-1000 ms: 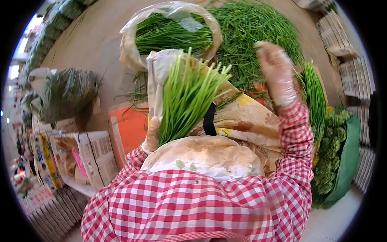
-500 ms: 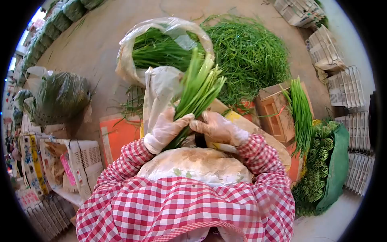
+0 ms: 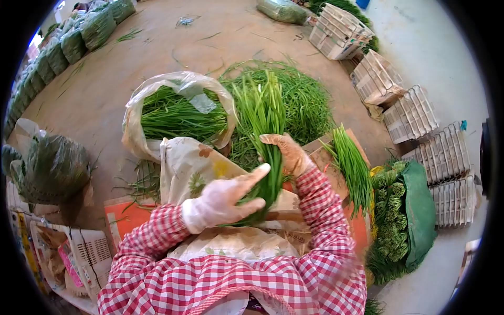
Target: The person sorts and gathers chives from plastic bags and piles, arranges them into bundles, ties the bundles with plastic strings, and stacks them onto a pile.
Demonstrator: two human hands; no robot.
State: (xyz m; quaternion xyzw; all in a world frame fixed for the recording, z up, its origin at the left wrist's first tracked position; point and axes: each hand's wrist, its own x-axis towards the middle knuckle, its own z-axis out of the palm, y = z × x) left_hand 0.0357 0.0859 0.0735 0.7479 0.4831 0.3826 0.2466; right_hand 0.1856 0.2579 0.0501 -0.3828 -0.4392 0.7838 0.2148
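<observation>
Upright in front of me is a bunch of long green chives [image 3: 270, 113], its paler ends up and its darker leaves hanging down. My right hand [image 3: 289, 153], in a thin stained glove, is closed round the middle of the bunch from the right. Lower down, my left hand [image 3: 223, 202], in a whitish glove, has its thumb and fingers spread apart against the left side of the leaves. Behind the bunch lies a loose heap of green leaves [image 3: 307, 102]. A clear plastic bag [image 3: 137, 105] full of chives stands to its left.
On the right, chives [image 3: 353, 168] lie across a wooden box, beside stacked bundles [image 3: 391, 215] under a green cloth [image 3: 420, 215]. White crates [image 3: 412, 115] line the right side. Filled bags [image 3: 52, 165] and a white crate [image 3: 92, 252] stand left. A stained cloth covers my lap.
The bunch has swung from leaning right to nearly upright. My right hand has moved up and grasped its middle; my left hand has loosened and spread its fingers. The view has tilted up and right.
</observation>
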